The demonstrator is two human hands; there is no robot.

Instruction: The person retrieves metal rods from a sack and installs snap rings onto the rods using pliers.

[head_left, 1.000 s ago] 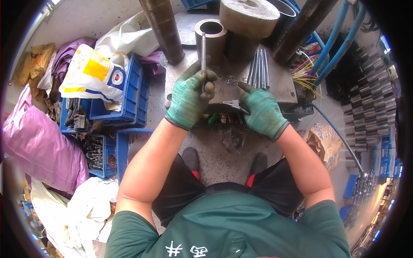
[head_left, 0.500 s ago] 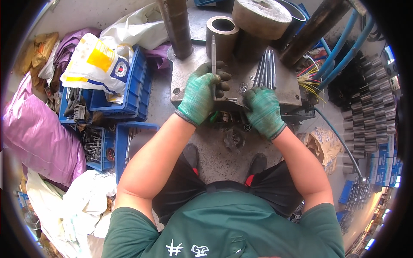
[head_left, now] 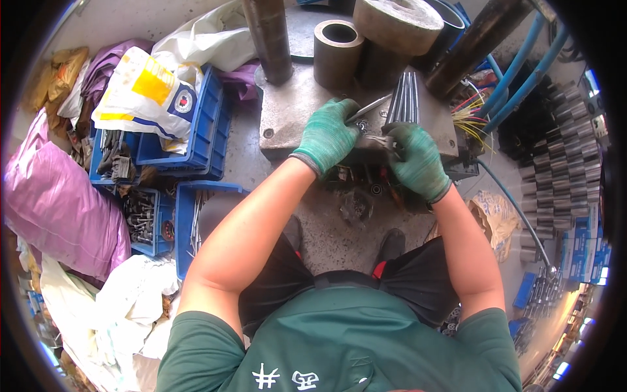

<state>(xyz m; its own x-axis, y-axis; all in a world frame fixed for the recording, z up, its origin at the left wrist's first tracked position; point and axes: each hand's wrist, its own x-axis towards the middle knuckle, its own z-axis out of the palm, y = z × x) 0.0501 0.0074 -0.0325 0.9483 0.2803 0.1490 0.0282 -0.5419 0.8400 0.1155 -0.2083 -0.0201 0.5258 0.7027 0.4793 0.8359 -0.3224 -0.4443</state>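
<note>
Over the front of the metal block (head_left: 287,121), my left hand (head_left: 331,136) is closed round a slim metal rod (head_left: 371,108), which tilts up to the right. My right hand (head_left: 419,160), gloved in green like the left, is closed on a small metal piece (head_left: 375,139) that sticks out toward the left hand; its exact kind is blurred. Just beyond the right hand, a bundle of similar metal rods (head_left: 405,98) lies side by side on the block. Small metal bits (head_left: 363,125) lie between the hands.
Behind the hands stand a hollow steel cylinder (head_left: 337,55), a thick round disc (head_left: 398,26) and two steel columns, one at left (head_left: 269,42). Blue crates (head_left: 212,134) and sacks line the left. Loose wires (head_left: 471,116) and blue hoses (head_left: 516,85) are at right.
The rod in my left hand has swung from upright to a low slant toward the right. My left hand has moved right, and my right hand has shifted slightly right and nearer me.
</note>
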